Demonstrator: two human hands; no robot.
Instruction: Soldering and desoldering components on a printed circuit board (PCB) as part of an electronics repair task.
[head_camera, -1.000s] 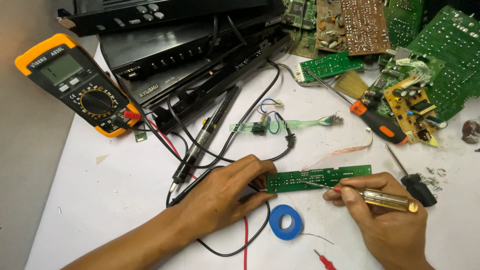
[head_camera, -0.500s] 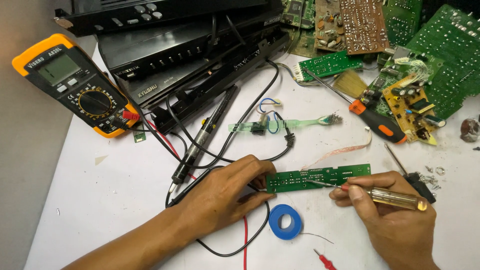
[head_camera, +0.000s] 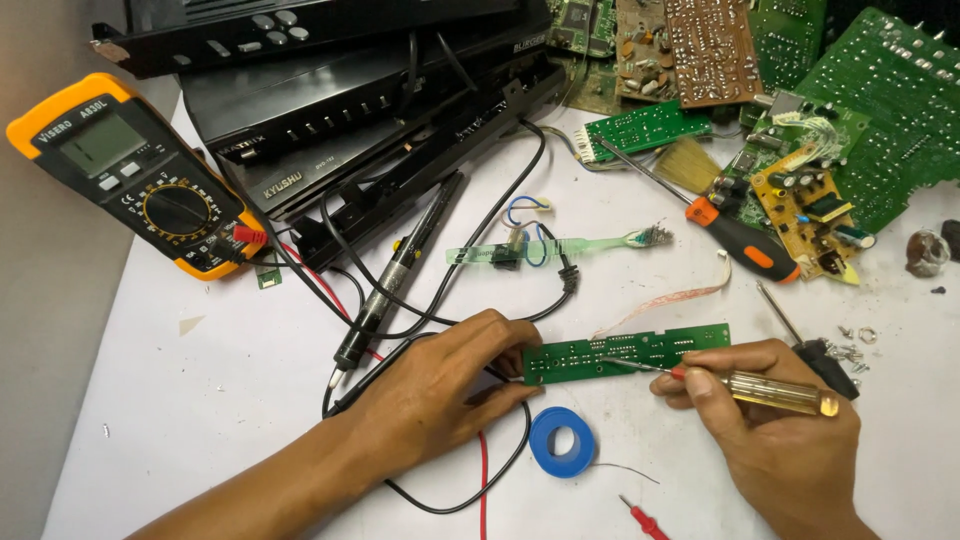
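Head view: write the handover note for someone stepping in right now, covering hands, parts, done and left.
Left hand presses the left end of the long green circuit board flat on the white table.
Right hand grips a yellow-handled screwdriver, tip on the board's middle.
Blue tape roll lies just below the board; soldering iron and multimeter to the left.
Done: board laid out and steadied.
Left: the work at the tip.

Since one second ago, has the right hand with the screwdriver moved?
Yes, slightly. The right hand with the yellow-handled screwdriver drifted a little right, away from the blue tape roll, its tip staying on the long green circuit board.
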